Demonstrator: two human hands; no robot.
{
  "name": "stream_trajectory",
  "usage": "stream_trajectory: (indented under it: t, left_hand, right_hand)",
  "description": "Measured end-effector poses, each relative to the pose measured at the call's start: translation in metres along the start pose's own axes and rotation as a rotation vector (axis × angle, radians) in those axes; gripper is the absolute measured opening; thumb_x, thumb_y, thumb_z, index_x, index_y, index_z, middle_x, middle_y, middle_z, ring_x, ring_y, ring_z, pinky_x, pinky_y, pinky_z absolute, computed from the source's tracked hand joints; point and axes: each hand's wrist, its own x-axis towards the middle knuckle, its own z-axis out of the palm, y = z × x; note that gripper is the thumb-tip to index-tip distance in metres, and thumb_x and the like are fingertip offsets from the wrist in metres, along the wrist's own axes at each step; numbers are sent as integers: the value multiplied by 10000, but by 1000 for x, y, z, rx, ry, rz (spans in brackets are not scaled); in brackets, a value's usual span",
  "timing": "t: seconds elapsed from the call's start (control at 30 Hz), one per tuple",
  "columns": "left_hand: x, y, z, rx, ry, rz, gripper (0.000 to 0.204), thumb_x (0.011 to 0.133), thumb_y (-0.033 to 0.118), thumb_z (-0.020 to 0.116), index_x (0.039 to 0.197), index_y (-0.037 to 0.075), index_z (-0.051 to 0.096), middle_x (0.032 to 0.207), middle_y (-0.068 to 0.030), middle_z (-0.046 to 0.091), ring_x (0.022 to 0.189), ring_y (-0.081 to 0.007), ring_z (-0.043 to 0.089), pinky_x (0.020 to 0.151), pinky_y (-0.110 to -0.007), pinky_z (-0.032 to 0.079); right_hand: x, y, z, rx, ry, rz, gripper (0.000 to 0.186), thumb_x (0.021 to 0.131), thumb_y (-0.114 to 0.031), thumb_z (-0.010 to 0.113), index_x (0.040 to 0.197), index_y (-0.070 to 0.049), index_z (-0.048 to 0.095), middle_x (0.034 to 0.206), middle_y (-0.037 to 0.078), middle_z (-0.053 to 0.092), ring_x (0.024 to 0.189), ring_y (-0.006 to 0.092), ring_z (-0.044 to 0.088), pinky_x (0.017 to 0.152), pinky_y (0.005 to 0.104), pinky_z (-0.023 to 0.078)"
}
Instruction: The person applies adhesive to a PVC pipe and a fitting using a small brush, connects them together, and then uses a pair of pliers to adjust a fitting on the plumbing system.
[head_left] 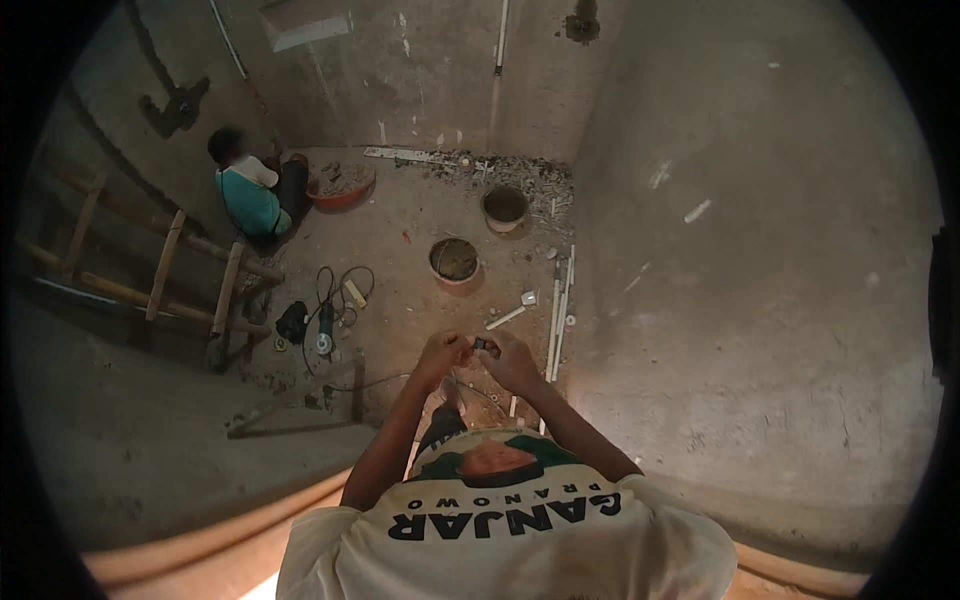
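In front of my body, above the floor, both my hands are close together. My right hand (511, 364) is closed on a small dark object (484, 345), whose kind is too small to make out. Just beside it, my left hand (443, 359) has its fingers drawn together near that object; whatever is in them, if anything, is hidden. Beyond my hands on the floor lie a white pipe piece with a fitting (507, 317) and a bucket of mortar (455, 260).
An angle grinder (325, 328) with its cable lies to the left. A bamboo ladder (160, 265) leans farther left. At the far left a person (250, 195) sits by a red basin (343, 198). A second bucket (505, 208) and white pipes (562, 310) are near the right wall.
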Motion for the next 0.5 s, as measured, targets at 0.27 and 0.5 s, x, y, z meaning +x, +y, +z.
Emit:
stream_trajectory:
  t: [0.27, 0.5]
  left_hand:
    - [125, 84, -122, 84, 86, -38, 245, 899, 233, 624, 771, 24, 627, 678, -35, 595, 578, -109, 544, 557, -252, 456]
    - [214, 117, -187, 53, 148, -72, 247, 906, 234, 608, 798, 13, 633, 693, -42, 604, 610, -114, 555, 582, -270, 481]
  right_hand:
    - [196, 5, 63, -188, -76, -43, 298, 828, -238, 653, 1062, -53, 644, 942, 177, 630, 863, 334, 626, 754, 416, 498]
    - [315, 2, 86, -74, -72, -23, 308, 832, -234, 641, 1088, -62, 633, 1005, 202, 631, 928, 360, 625, 781, 435, 501]
